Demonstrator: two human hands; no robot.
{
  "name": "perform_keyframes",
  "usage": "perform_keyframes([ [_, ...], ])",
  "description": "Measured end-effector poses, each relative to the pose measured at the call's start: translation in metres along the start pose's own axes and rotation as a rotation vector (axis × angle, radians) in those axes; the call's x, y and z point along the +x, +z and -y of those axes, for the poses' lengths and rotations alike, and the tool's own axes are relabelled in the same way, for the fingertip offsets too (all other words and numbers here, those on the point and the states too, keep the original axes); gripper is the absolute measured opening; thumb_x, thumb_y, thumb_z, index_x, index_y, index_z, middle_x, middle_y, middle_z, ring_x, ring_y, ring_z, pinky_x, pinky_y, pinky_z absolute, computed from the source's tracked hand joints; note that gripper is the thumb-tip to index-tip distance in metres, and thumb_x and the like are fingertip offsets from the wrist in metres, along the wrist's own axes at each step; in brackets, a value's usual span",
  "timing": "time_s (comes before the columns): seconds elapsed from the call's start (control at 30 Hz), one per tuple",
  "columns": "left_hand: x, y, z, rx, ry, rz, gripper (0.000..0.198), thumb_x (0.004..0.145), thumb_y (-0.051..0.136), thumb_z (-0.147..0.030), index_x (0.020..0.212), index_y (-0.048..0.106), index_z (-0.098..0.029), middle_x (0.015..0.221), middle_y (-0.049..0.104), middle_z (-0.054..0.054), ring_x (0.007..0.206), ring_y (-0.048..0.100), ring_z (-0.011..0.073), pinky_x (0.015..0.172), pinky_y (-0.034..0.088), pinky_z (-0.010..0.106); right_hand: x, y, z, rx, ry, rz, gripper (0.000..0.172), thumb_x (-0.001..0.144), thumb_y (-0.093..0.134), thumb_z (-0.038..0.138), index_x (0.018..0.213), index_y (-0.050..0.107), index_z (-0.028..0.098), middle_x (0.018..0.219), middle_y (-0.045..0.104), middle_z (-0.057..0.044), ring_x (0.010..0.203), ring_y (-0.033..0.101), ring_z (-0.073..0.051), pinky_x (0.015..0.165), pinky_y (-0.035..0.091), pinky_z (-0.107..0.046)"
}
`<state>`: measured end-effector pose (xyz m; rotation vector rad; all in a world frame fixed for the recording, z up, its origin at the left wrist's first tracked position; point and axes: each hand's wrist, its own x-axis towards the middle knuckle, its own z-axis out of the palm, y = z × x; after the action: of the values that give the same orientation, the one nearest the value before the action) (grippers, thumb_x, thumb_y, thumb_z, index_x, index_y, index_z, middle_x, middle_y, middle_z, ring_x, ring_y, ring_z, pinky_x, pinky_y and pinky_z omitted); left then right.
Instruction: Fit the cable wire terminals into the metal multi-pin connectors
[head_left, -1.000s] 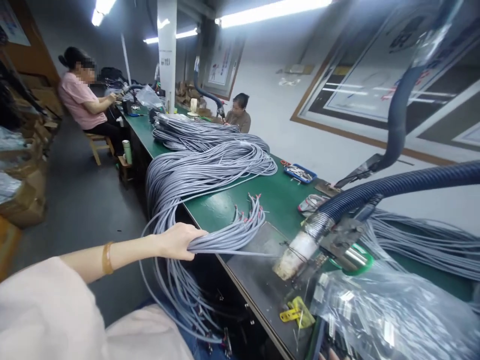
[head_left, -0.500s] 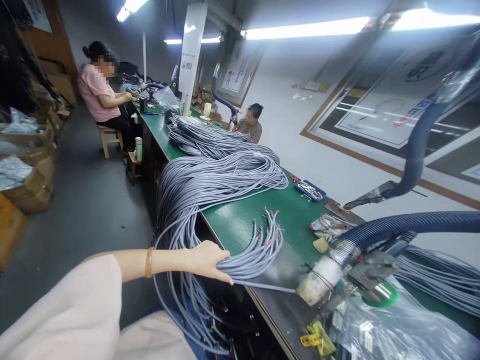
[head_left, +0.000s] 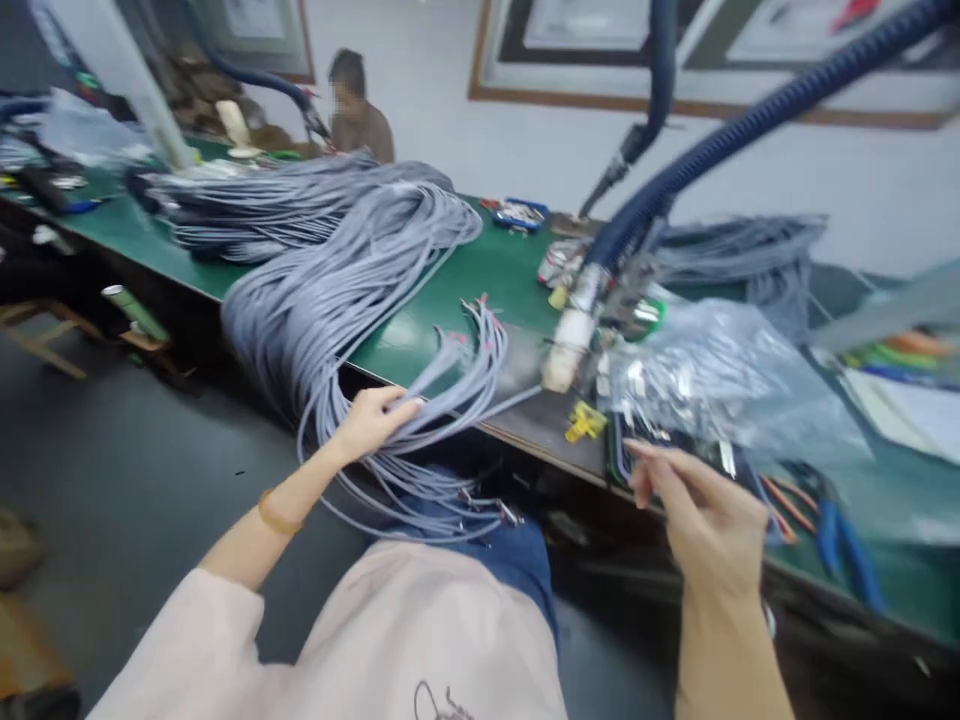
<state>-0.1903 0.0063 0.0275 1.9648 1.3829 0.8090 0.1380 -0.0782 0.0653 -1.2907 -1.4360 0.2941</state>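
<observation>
Fingers of the left hand [head_left: 379, 420], at 8 o'clock in the view, close around a grey cable bundle [head_left: 469, 395], thumb over the top. Those of the right hand [head_left: 641, 462], at 4 o'clock, are bent, with thumb and forefinger tips near each other; whether they pinch anything I cannot tell.

Largest is the green table [head_left: 487, 265], running across from 9 to 4 o'clock. On it, at 10 o'clock, a great cable heap [head_left: 322, 270] spreads and drapes over the near edge, its lower strands reaching the person's lap. From 2 o'clock a dark blue corrugated hose [head_left: 720, 150] slants down to a pale nozzle [head_left: 570, 350] near 3 o'clock. Also toward 3 o'clock lies a crumpled clear plastic bag [head_left: 750, 370].

The held bundle crosses the table edge near the centre, its reddish-tipped ends bending up toward 12 o'clock; one strand runs out toward the nozzle. Beneath the bag is a dark tray [head_left: 616, 455], just beside the right fingertips. Blue-handled pliers [head_left: 847, 550] lie farther out at 4 o'clock. Slightly past 12 sits a small blue tray [head_left: 520, 213] of metal parts. Smallest, a yellow clip [head_left: 585, 422] lies between the nozzle and the right hand.
</observation>
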Motion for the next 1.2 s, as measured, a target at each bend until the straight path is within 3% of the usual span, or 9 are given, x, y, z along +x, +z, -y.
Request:
perform_keyframes([
  [0.07, 0.001, -0.002, 0.001, -0.019, -0.028, -0.055, 0.048, 0.096, 0.045, -0.048, 0.104, 0.075, -0.012, 0.095, 0.078, 0.007, 0.085, 0.069, 0.0189, 0.073, 0.05, 0.024, 0.0, -0.007, -0.002, 0.071, 0.062, -0.007, 0.029, 0.089, 0.068, 0.052, 0.09, 0.081, 0.026, 0.057, 0.067, 0.001, 0.033, 0.041, -0.006, 0.031, 0.029, -0.021],
  [0.17, 0.004, 0.007, 0.001, 0.041, -0.113, -0.237, 0.039, 0.091, 0.054, -0.046, 0.093, 0.075, -0.014, 0.075, 0.073, 0.003, 0.067, 0.063, 0.0155, 0.063, 0.045, 0.023, -0.002, -0.016, -0.002, -0.047, -0.006, -0.014, 0.022, 0.093, 0.066, 0.039, 0.092, 0.081, 0.024, 0.051, 0.062, 0.003, 0.037, 0.048, -0.007, 0.036, 0.035, -0.019],
  [0.23, 0.008, 0.021, -0.001, 0.171, -0.115, -0.207, 0.034, 0.087, 0.061, -0.045, 0.091, 0.077, -0.015, 0.068, 0.07, 0.002, 0.061, 0.059, 0.0147, 0.061, 0.044, 0.024, -0.001, -0.021, -0.002, -0.162, -0.126, -0.032, 0.016, 0.094, 0.065, 0.028, 0.095, 0.081, 0.025, 0.052, 0.064, 0.004, 0.038, 0.049, -0.006, 0.039, 0.037, -0.018],
  [0.33, 0.016, 0.044, -0.004, 0.363, 0.009, -0.178, 0.031, 0.086, 0.063, -0.043, 0.093, 0.077, -0.016, 0.073, 0.073, 0.005, 0.064, 0.063, 0.0176, 0.066, 0.047, 0.027, 0.001, -0.027, -0.008, -0.303, -0.283, -0.067, 0.018, 0.093, 0.064, 0.018, 0.098, 0.08, 0.025, 0.066, 0.075, 0.003, 0.039, 0.051, -0.004, 0.042, 0.04, -0.018],
  [0.47, 0.029, 0.057, -0.01, 0.432, 0.232, -0.423, 0.024, 0.092, 0.057, -0.033, 0.083, 0.073, -0.017, 0.079, 0.074, 0.009, 0.072, 0.067, 0.0192, 0.075, 0.052, 0.029, 0.004, -0.03, -0.026, -0.377, -0.386, -0.092, 0.02, 0.094, 0.063, 0.012, 0.1, 0.077, 0.024, 0.076, 0.078, 0.002, 0.048, 0.06, -0.005, 0.05, 0.046, -0.017],
  [0.57, 0.038, 0.055, -0.022, 0.313, 0.166, -0.543, 0.017, 0.091, 0.057, -0.026, 0.084, 0.07, -0.018, 0.07, 0.069, 0.002, 0.055, 0.058, 0.0124, 0.061, 0.048, 0.025, 0.004, -0.031, -0.039, -0.42, -0.425, -0.104, 0.018, 0.094, 0.063, 0.012, 0.099, 0.076, 0.024, 0.064, 0.072, 0.005, 0.048, 0.059, -0.006, 0.052, 0.046, -0.018],
  [0.83, 0.058, 0.113, -0.069, 0.39, 0.435, -0.259, 0.015, 0.093, 0.063, -0.028, 0.089, 0.074, -0.018, 0.076, 0.069, 0.004, 0.069, 0.062, 0.0157, 0.068, 0.048, 0.027, -0.006, -0.022, -0.056, -0.424, -0.367, -0.156, 0.017, 0.094, 0.063, 0.016, 0.096, 0.077, 0.026, 0.058, 0.067, 0.006, 0.044, 0.055, -0.007, 0.049, 0.043, -0.021],
  [1.0, 0.094, 0.139, -0.071, 0.591, 0.132, -0.146, 0.012, 0.089, 0.059, -0.018, 0.084, 0.07, -0.017, 0.092, 0.067, 0.01, 0.083, 0.066, 0.0236, 0.069, 0.047, 0.032, -0.014, -0.023, -0.061, -0.367, -0.263, -0.177, 0.02, 0.094, 0.063, 0.021, 0.1, 0.079, 0.031, 0.06, 0.07, 0.004, 0.044, 0.058, -0.011, 0.046, 0.043, -0.025],
  [1.2, 0.112, 0.127, -0.05, 0.169, -0.075, -0.572, 0.012, 0.078, 0.067, -0.013, 0.082, 0.058, -0.019, 0.084, 0.061, 0.002, 0.083, 0.065, 0.019, 0.08, 0.051, 0.031, -0.023, -0.038, -0.072, -0.374, -0.216, -0.281, 0.018, 0.093, 0.064, 0.026, 0.098, 0.081, 0.029, 0.06, 0.069, 0.003, 0.043, 0.056, -0.011, 0.045, 0.043, -0.026],
])
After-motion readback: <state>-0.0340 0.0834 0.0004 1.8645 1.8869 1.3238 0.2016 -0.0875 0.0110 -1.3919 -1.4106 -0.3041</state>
